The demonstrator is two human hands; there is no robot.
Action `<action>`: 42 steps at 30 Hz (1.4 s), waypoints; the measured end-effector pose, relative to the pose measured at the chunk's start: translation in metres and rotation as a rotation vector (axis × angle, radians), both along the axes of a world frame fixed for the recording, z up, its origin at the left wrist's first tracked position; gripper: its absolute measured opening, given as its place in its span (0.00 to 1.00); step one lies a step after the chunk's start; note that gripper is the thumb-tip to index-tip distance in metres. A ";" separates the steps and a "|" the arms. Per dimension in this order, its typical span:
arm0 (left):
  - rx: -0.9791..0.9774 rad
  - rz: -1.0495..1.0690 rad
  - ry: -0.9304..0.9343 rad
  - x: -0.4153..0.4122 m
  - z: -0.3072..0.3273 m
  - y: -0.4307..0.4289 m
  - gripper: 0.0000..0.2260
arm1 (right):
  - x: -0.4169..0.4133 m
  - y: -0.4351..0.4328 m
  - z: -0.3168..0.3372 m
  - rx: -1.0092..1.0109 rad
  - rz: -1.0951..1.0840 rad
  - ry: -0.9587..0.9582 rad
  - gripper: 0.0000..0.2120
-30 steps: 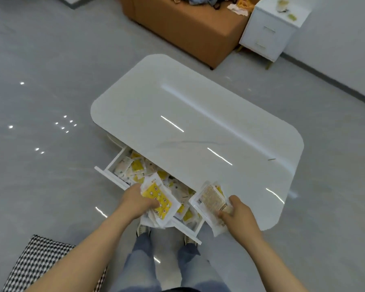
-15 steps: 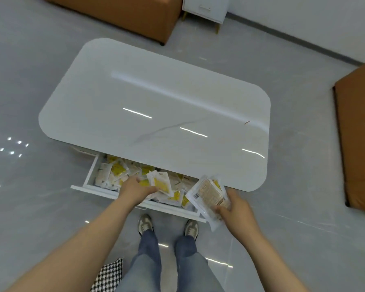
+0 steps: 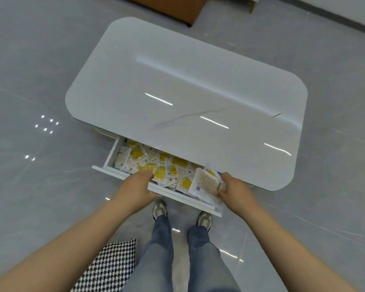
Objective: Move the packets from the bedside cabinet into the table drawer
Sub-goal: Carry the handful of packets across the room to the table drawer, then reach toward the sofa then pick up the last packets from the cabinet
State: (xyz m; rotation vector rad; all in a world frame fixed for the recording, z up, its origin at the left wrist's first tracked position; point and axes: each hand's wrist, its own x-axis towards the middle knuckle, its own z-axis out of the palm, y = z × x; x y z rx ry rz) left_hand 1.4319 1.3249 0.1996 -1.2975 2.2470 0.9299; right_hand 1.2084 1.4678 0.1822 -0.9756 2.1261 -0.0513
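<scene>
The white table [image 3: 198, 76] has its drawer [image 3: 173, 194] pulled out toward me, filled with several white and yellow packets [image 3: 173, 165]. My left hand [image 3: 135, 187] is over the drawer's front rim, fingers dipping onto the pile, with no packet seen in its grasp. My right hand [image 3: 236, 192] grips a small stack of packets [image 3: 207, 184], brownish print facing up, above the drawer's right end. The bedside cabinet is out of sight except for a leg [image 3: 251, 6] at the top edge.
An orange upholstered seat [image 3: 169, 7] stands beyond the table. A black-and-white houndstooth cushion [image 3: 108, 268] lies on the grey floor by my left leg. My feet [image 3: 159, 209] stand just below the drawer front.
My left hand has let its yellow packets drop into the drawer. My right hand has brought its stack lower, over the drawer's right end. The view has tilted down.
</scene>
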 end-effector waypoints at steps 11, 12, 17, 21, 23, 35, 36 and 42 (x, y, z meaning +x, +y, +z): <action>-0.044 -0.045 -0.058 0.024 0.008 -0.005 0.24 | -0.006 -0.045 -0.053 0.143 0.348 0.189 0.16; -0.043 -0.053 -0.052 0.022 0.008 -0.005 0.24 | -0.007 -0.043 -0.052 0.150 0.349 0.197 0.16; -0.054 -0.122 -0.015 0.008 0.016 -0.007 0.23 | -0.011 -0.027 -0.034 0.137 0.366 0.250 0.15; -0.070 -0.248 0.011 -0.008 0.027 -0.009 0.23 | -0.012 -0.004 -0.005 0.121 0.321 0.275 0.13; -0.072 -0.307 0.029 -0.021 0.035 -0.008 0.22 | -0.016 0.010 0.013 0.092 0.262 0.278 0.14; -0.176 -0.627 0.197 -0.175 0.101 0.080 0.21 | -0.099 0.155 0.109 -0.043 -0.154 0.410 0.17; -0.183 -0.640 0.219 -0.187 0.107 0.089 0.21 | -0.107 0.164 0.114 -0.051 -0.173 0.420 0.17; -0.258 -0.764 0.367 -0.298 0.154 0.194 0.20 | -0.188 0.279 0.172 -0.129 -0.323 0.498 0.20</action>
